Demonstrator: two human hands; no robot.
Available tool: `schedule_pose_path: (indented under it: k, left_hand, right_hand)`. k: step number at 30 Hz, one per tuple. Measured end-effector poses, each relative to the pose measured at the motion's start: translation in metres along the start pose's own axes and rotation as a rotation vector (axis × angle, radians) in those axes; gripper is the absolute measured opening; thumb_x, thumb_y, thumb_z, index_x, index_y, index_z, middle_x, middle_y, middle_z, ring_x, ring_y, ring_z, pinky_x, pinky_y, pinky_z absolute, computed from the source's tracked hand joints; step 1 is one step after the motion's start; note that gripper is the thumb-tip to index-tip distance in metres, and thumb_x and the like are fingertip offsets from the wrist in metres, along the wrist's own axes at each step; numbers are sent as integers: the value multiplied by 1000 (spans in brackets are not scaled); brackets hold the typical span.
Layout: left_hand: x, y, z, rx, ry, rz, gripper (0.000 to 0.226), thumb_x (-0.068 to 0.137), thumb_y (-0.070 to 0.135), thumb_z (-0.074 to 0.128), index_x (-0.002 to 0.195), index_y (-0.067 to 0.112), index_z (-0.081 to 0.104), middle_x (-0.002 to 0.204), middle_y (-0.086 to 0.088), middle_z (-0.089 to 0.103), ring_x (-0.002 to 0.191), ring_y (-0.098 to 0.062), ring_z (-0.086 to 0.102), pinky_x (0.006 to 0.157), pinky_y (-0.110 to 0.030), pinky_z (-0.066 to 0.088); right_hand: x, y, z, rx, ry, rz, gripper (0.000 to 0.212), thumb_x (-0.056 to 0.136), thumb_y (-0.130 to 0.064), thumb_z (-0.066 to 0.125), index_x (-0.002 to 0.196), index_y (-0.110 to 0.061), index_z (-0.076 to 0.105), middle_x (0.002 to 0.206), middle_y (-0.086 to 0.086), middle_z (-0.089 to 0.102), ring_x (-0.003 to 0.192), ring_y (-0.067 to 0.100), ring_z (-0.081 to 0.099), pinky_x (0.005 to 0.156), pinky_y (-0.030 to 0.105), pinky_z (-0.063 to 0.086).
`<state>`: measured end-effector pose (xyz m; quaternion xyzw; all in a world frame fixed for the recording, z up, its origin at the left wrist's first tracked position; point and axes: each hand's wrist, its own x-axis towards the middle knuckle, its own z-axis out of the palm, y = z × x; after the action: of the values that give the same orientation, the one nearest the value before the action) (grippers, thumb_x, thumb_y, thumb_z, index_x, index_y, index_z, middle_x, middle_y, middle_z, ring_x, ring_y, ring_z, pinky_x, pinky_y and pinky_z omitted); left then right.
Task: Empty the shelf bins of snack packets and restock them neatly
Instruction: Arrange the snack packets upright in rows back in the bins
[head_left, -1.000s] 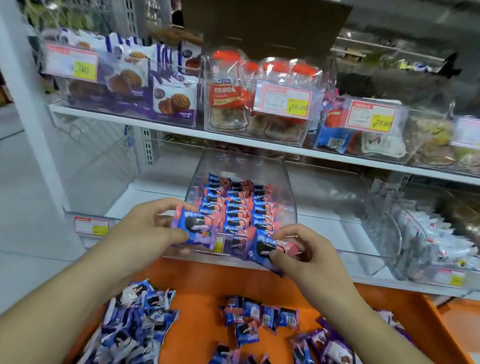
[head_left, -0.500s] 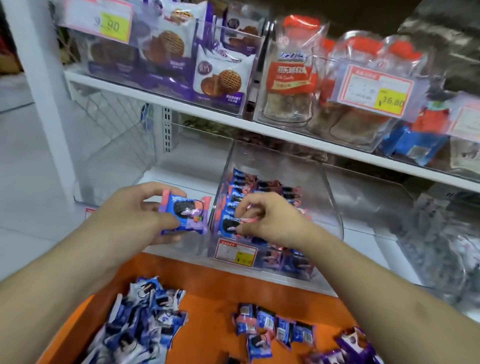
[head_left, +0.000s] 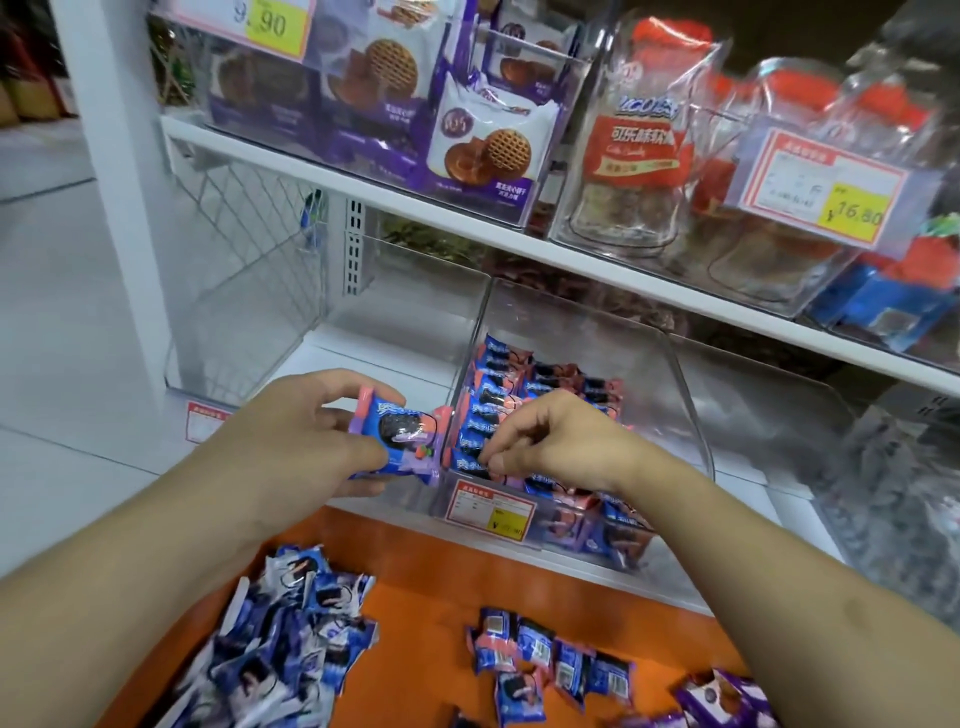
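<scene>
Packets (head_left: 291, 618) with white and blue wrappers are heaped at 7 o'clock on the orange tray (head_left: 421, 582). One blue-and-pink packet (head_left: 397, 439) is gripped in the left hand (head_left: 311, 436), thumb on its face, just left of the clear bin (head_left: 665, 374) at centre. Rows of matching packets (head_left: 524, 384) are stood inside the bin. The right hand (head_left: 550, 441) is held over the bin's front, fingertips pinched on a front-row packet (head_left: 470, 460). A price tag (head_left: 491, 509) is fixed to the bin's front wall. Loose packets (head_left: 545, 660) are scattered at 5 o'clock on the tray. Biscuit packs (head_left: 483, 150) and jars (head_left: 644, 140) are seen at 12 to 2 o'clock on the upper shelf (head_left: 363, 195).
</scene>
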<state>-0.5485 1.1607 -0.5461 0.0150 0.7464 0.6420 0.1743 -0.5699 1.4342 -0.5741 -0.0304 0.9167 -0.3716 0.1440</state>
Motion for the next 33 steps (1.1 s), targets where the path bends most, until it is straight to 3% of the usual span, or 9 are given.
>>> schedule_pose_path:
  k: [3, 7, 9, 15, 20, 26, 33]
  left_hand:
    - [-1, 0, -1, 10, -8, -6, 40, 88, -16, 65, 106, 19, 75, 88, -11, 80, 81, -28, 79, 71, -34, 66]
    - [0, -1, 0, 23, -12, -11, 40, 87, -15, 66, 107, 20, 74, 89, -11, 80, 81, -27, 79, 75, -38, 66]
    - [1, -1, 1, 34, -16, -10, 40, 87, -14, 67, 108, 20, 74, 88, -10, 80, 81, -25, 79, 74, -36, 66]
    - [0, -1, 2, 62, -22, -3, 40, 88, -12, 66, 109, 22, 73, 89, -9, 80, 82, -22, 79, 72, -33, 66]
    - [1, -2, 2, 61, -26, -5, 41, 89, -13, 66, 109, 22, 73, 87, -9, 80, 81, -22, 79, 71, -32, 66]
    - [0, -1, 3, 78, -26, 6, 42, 89, -12, 67, 109, 24, 73, 89, -7, 80, 82, -20, 79, 68, -28, 65]
    - [2, -4, 3, 103, -11, 8, 43, 88, -12, 67, 108, 25, 73, 90, -8, 80, 83, -22, 79, 75, -37, 66]
  right_hand:
    - [2, 0, -2, -3, -27, 17, 13, 87, -15, 85, 93, -26, 85, 81, 0, 80, 82, 39, 72, 84, 50, 60]
    - [2, 1, -2, 10, -42, 21, 13, 85, 1, 83, 94, -9, 83, 73, 0, 78, 71, 8, 74, 70, 19, 57]
    - [4, 1, 2, -1, -23, 17, 12, 86, 4, 81, 93, -5, 81, 70, -4, 76, 68, 3, 73, 67, 14, 54]
    - [7, -2, 1, -47, -41, 45, 19, 89, 6, 77, 96, -11, 80, 79, -1, 79, 74, 4, 75, 73, 20, 58]
    - [4, -6, 4, -139, -44, 59, 24, 91, -9, 79, 111, -23, 80, 95, -11, 80, 87, -3, 74, 90, 24, 59]
    - [-2, -10, 1, -13, -24, 27, 24, 86, -2, 83, 105, -16, 83, 88, -8, 81, 84, 2, 76, 72, 11, 55]
    - [-1, -6, 5, 32, 27, 9, 21, 83, 3, 84, 100, -10, 83, 87, 0, 81, 85, 11, 79, 84, 26, 63]
